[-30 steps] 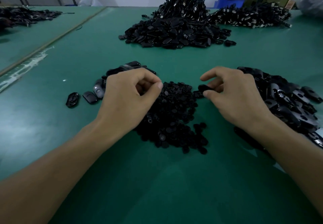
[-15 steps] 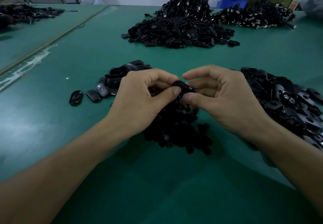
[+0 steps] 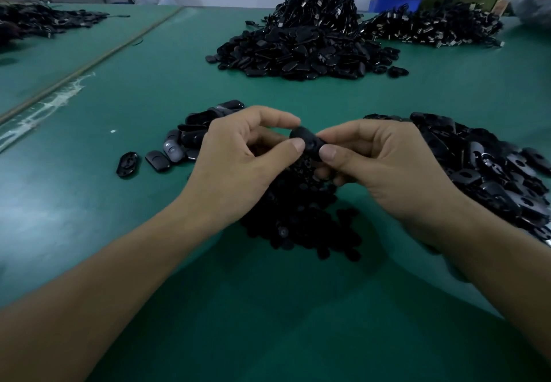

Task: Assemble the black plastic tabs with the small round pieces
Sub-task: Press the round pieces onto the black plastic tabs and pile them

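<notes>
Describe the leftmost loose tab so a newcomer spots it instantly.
Start at the green table, then the small cluster of tabs beyond the left hand. The outermost tab lies alone at its left end; unlike its smooth-backed neighbours, it shows a hollow, rimmed inside.

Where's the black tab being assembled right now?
Head view, centre: the black tab is pinched between the left hand and the right hand, over the heap of small round pieces.

head view | faces forward-down | close above green table (image 3: 125, 89)
</notes>
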